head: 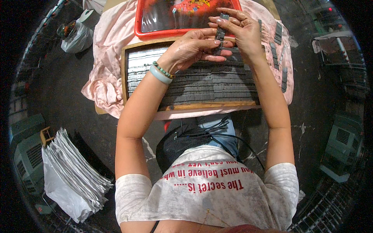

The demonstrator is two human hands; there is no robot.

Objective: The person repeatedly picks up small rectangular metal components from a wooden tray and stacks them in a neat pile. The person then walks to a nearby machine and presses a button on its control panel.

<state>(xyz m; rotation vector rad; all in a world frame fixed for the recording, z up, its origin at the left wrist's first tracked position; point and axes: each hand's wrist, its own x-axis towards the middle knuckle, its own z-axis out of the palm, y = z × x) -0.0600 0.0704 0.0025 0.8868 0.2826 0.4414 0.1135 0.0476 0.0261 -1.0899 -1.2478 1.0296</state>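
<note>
A short row of small grey slab-like pieces (220, 34) is held upright between my two hands, above the far side of a wooden-framed tray. My left hand (192, 48) grips its lower part between thumb and fingers, and wears a bead bracelet and a pale bangle at the wrist. At the upper end, my right hand (242, 29) pinches the row with thumb and fingertips. Wet-looking dark smudges mark the fingers. Below them, the wooden tray (204, 106) is packed with rows of thin grey pieces (201, 84). What the pieces are made of is unclear.
A red plastic tray (136, 24) with dark liquid stands beyond the wooden tray. Both rest on a stained pink cloth (106, 61). Loose grey strips (274, 55) lie at the right. A stack of folded sheets (77, 171) and grey-green machines (341, 142) stand around me.
</note>
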